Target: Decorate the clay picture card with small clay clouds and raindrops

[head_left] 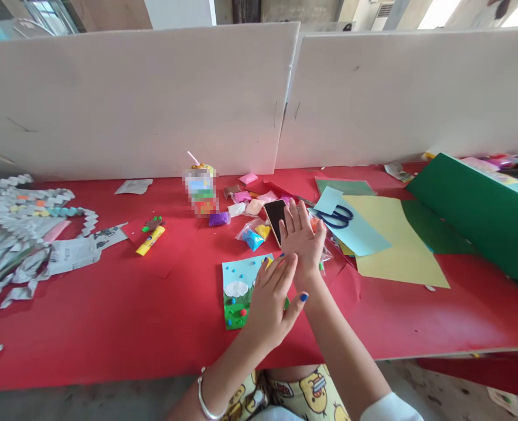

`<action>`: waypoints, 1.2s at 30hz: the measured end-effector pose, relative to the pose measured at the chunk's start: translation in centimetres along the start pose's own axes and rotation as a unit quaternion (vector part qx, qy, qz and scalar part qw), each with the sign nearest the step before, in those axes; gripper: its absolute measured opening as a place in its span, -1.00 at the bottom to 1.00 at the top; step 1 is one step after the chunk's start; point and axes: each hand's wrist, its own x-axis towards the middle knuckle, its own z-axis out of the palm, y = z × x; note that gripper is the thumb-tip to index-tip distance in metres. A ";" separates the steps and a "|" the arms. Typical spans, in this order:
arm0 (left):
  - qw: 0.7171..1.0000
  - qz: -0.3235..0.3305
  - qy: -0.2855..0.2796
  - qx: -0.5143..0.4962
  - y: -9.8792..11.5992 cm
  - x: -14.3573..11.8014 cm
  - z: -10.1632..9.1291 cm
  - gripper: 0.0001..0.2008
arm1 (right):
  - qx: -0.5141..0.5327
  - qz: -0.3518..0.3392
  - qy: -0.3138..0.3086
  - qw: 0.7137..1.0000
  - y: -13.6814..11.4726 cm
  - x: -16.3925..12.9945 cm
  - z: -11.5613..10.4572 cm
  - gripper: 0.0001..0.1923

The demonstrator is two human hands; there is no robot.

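Note:
My left hand (270, 301) and my right hand (301, 240) are pressed palm to palm above the red table (110, 316), fingers stretched out flat. Whether anything lies between the palms is hidden. Under the left hand lies a small card picture (238, 286) with a blue sky, a white cloud and green ground made of clay. Just behind the right hand a dark phone (275, 217) lies on the table, and small bags of coloured clay (254, 234) sit beside it.
Yellow paper (394, 245), light blue paper (355, 231) and blue scissors (338, 217) lie right of my hands. A green board (478, 210) leans at far right. A glue stick (150, 240) and folded newspaper strips (17, 234) lie left. White partition boards (154, 99) stand behind.

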 end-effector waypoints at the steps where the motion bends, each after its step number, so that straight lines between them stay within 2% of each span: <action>1: 1.000 0.006 0.000 0.021 0.0 0.1 0.2 -0.42 | 0.006 0.002 -0.004 1.000 -0.1 -0.2 -0.1 -0.29; 5: 0.996 0.018 0.014 0.091 0.1 0.5 1.0 -0.39 | 0.016 0.012 -0.014 1.000 -0.6 -0.4 -0.8 -0.31; 8: 0.996 0.043 0.002 0.075 0.6 0.5 1.2 -0.40 | 0.007 0.019 0.016 1.000 -0.8 -0.1 -1.6 -0.33; 12: 0.999 -0.004 0.004 0.032 1.1 0.8 1.7 -0.42 | 0.014 0.007 0.024 1.000 -1.0 0.0 -1.9 -0.34; 15: 0.998 -0.026 0.012 0.053 0.9 1.4 2.3 -0.42 | 0.031 0.010 -0.010 0.999 -0.7 -0.2 -1.8 -0.29; 19: 0.996 -0.011 0.010 0.087 -0.2 2.3 2.6 -0.43 | 0.100 0.063 -0.064 0.991 0.3 0.1 -1.9 -0.26; 22: 0.996 -0.002 0.005 0.092 -1.0 2.9 2.4 -0.41 | 0.169 0.107 -0.057 0.978 0.9 0.3 -2.1 -0.29; 25: 0.997 0.017 0.010 0.078 -2.0 3.4 1.8 -0.38 | 0.235 0.121 -0.034 0.964 1.1 0.2 -2.3 -0.36; 28: 0.995 0.022 0.059 0.078 -3.8 4.2 0.5 -0.47 | 0.275 0.130 -0.004 0.953 1.3 0.2 -2.4 -0.42; 31: 0.991 -0.031 0.106 0.076 -7.2 5.6 -1.2 -0.61 | 0.331 0.162 0.019 0.930 1.4 0.3 -2.4 -0.48; 34: 0.978 -0.170 0.086 0.085 -11.2 6.9 -2.8 -0.71 | 0.391 0.208 0.049 0.895 1.6 0.4 -2.1 -0.50; 36: 0.974 -0.201 0.065 0.076 -13.4 7.5 -3.3 -0.76 | 0.416 0.247 0.075 0.872 1.8 0.3 -1.8 -0.48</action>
